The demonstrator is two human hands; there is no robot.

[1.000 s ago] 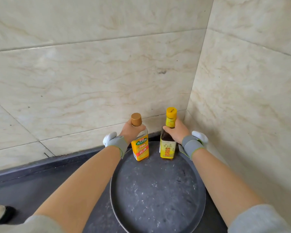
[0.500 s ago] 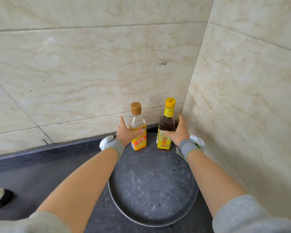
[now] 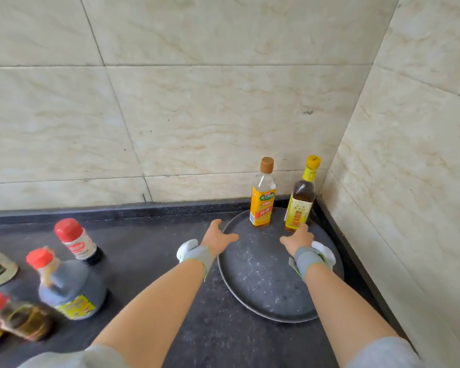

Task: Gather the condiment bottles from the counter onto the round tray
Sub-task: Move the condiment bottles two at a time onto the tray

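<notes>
Two upright yellow-labelled bottles, one [image 3: 263, 197] reading 料酒, stand on the round tray [image 3: 260, 282]; left hand [image 3: 218, 237] and right hand [image 3: 298, 239] spread, empty.

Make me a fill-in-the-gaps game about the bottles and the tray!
1. The number of bottles standing on the round tray is ____.
2. The bottle with the dark liquid on the tray has a ____ cap.
3. The big dark jug left on the counter has a ____ cap.
4. Both the left hand and the right hand are ____, holding nothing.

Missing words: two; yellow; red; open
</notes>
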